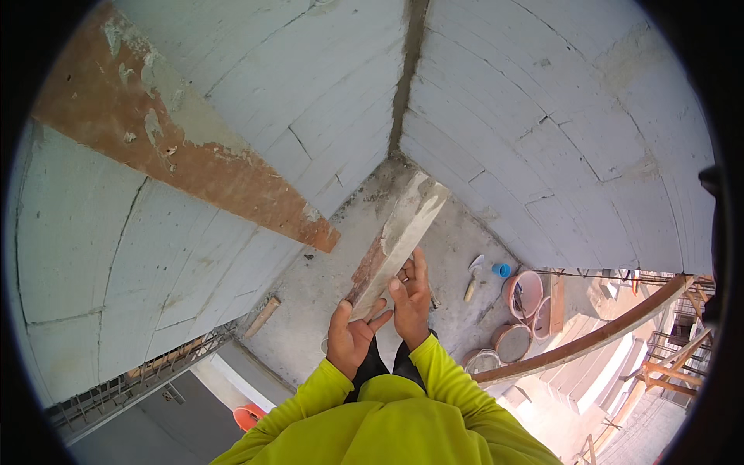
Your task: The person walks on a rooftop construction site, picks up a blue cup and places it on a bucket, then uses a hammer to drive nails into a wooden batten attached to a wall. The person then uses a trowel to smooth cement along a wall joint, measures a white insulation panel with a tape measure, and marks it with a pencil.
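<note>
A long wooden board (pixel 411 229), crusted with grey mortar and reddish-brown at one side, slants up and away in front of me. My left hand (pixel 353 341) grips its near lower end, thumb along the side and fingers beneath. Higher on the board's right edge, my right hand (pixel 411 302) holds it with the thumb in front and fingers curled behind. The board's far end points toward the corner of two block walls. Part of my fingers is hidden behind the board.
Right of me on the concrete floor (pixel 457 240) lie a trowel (pixel 471 285) and a blue cup (pixel 501 270), near a pink tub (pixel 528 288) and mortar buckets (pixel 512 343). A brown plank (pixel 194 155) spans the left wall (pixel 101 256). A wooden rail (pixel 597 341) crosses at right.
</note>
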{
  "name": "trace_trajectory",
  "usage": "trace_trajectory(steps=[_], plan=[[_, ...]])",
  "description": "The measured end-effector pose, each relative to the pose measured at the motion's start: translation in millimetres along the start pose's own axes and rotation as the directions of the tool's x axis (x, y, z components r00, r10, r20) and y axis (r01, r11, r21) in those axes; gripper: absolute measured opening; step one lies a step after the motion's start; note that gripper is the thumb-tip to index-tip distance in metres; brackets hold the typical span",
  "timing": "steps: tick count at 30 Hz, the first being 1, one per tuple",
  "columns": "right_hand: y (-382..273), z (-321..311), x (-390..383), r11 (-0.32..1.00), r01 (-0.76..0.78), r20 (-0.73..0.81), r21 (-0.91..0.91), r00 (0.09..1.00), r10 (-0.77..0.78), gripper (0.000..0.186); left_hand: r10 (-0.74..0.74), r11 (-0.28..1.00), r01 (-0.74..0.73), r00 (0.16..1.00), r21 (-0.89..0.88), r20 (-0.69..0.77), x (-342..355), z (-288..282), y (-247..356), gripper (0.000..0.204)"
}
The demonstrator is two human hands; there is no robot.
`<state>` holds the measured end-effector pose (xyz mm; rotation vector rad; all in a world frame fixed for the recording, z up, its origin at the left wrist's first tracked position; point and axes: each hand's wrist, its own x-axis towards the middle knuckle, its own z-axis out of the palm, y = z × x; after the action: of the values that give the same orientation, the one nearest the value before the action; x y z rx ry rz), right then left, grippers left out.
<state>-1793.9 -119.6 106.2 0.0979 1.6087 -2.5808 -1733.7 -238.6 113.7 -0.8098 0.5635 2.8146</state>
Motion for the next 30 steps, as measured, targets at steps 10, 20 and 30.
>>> trace_trajectory(steps=[10, 20, 30], plan=[[-129, 92, 39, 0.916, 0.144, 0.194, 0.374, 0.954, -0.229, 0.071, -0.566, 0.814, 0.555, 0.690, 0.173, 0.451, -24, 104, 89, 0.085], [-305, 113, 261, 0.604, 0.782, 0.089, -0.155, 0.620, -0.780, 0.061, 0.174, 0.538, -0.509, 0.847, 0.672, 0.502, -28, 161, 170, 0.035], [-584, 243, 475, -0.030, 0.751, 0.090, -0.660, 0.039, -0.995, 0.061, 0.482, 0.260, -0.720, 0.674, 0.643, 0.560, 4, 269, 183, 0.028]])
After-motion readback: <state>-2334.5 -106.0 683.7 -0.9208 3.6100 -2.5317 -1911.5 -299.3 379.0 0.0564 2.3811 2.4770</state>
